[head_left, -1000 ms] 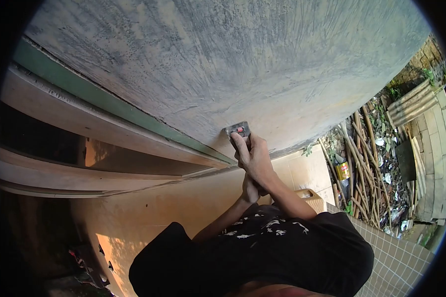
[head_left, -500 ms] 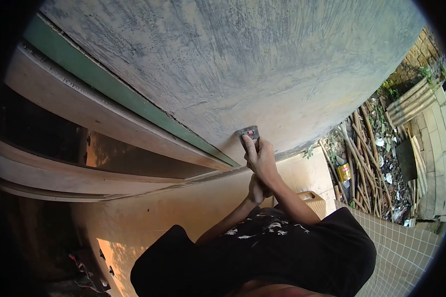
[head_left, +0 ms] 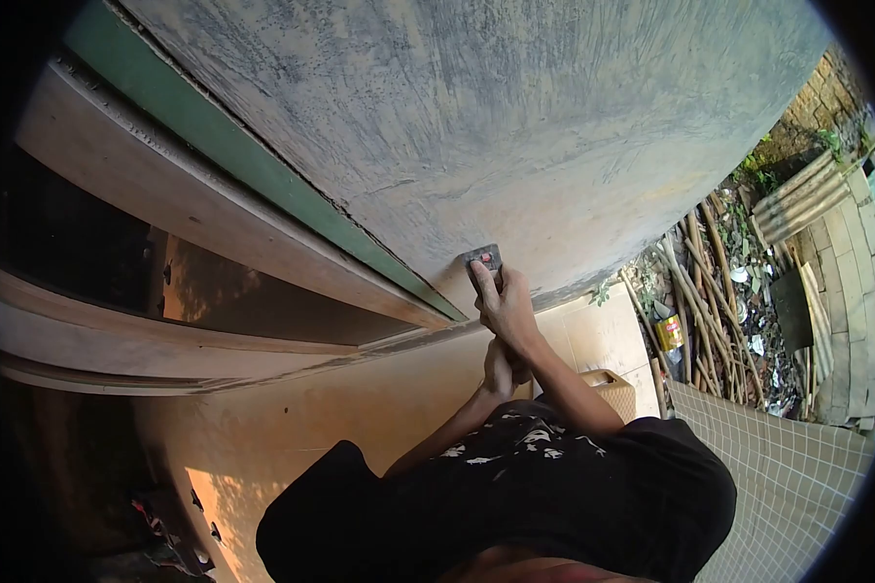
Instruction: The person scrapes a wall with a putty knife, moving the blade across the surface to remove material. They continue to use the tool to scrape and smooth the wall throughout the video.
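Note:
My right hand (head_left: pixel 508 303) is closed around a dark, flat sanding block (head_left: pixel 482 257) with a small red patch on top. Its thumb or a finger lies along the block's upper face. The block rests against the grey, streaky wall (head_left: pixel 515 136), low down and near the green frame strip (head_left: pixel 262 173). Just below, my left hand (head_left: pixel 499 372) is closed near the right wrist. The right forearm partly covers it, and what its fingers hold, if anything, is hidden.
A door or window frame (head_left: pixel 165 175) runs along the left. Behind my right arm stands a tan woven-pattern container (head_left: pixel 612 391) on the tiled floor (head_left: pixel 593 335). To the right lie wooden poles (head_left: pixel 700 291), litter and a yellow can (head_left: pixel 669 332). A grid-patterned surface (head_left: pixel 778 457) lies lower right.
The view has shifted slightly. The right hand and the block appear slightly farther left and up, still at the wall. Both hands keep the same hold.

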The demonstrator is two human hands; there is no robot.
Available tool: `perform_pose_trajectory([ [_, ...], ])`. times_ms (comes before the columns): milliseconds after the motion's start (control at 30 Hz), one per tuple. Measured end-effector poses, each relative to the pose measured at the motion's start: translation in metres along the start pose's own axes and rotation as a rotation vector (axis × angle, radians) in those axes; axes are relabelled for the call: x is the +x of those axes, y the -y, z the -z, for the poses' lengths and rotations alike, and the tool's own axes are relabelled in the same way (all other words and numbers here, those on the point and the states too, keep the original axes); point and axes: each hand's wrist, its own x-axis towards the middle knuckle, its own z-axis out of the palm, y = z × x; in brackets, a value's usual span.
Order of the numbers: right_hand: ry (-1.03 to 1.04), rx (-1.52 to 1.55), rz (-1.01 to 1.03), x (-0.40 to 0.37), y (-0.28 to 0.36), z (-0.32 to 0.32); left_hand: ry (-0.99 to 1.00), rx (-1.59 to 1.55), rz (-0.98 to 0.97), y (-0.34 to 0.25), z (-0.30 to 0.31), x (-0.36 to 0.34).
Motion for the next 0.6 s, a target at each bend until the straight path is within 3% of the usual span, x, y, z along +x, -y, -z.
perform_pose_trajectory([
  [133, 0.02, 0.041, -0.052, 0.0, -0.001, 0.004, -0.078, -0.073, 0.038, -0.005, -0.013, -0.012],
  [200, 0.007, 0.042, -0.018, 0.002, -0.012, 0.0, 0.014, 0.045, -0.103, -0.003, 0.0, -0.006],
  [333, -0.001, 0.128, 0.037, 0.003, -0.015, -0.008, 0.149, 0.114, -0.139, -0.011, 0.013, 0.001],
  [533, 0.018, 0.148, -0.037, 0.0, -0.01, -0.006, -0.043, 0.125, -0.184, -0.011, -0.006, -0.01],
  [600, 0.031, 0.18, -0.065, 0.001, -0.008, -0.005, -0.005, 0.031, 0.048, -0.018, -0.006, -0.014],
])
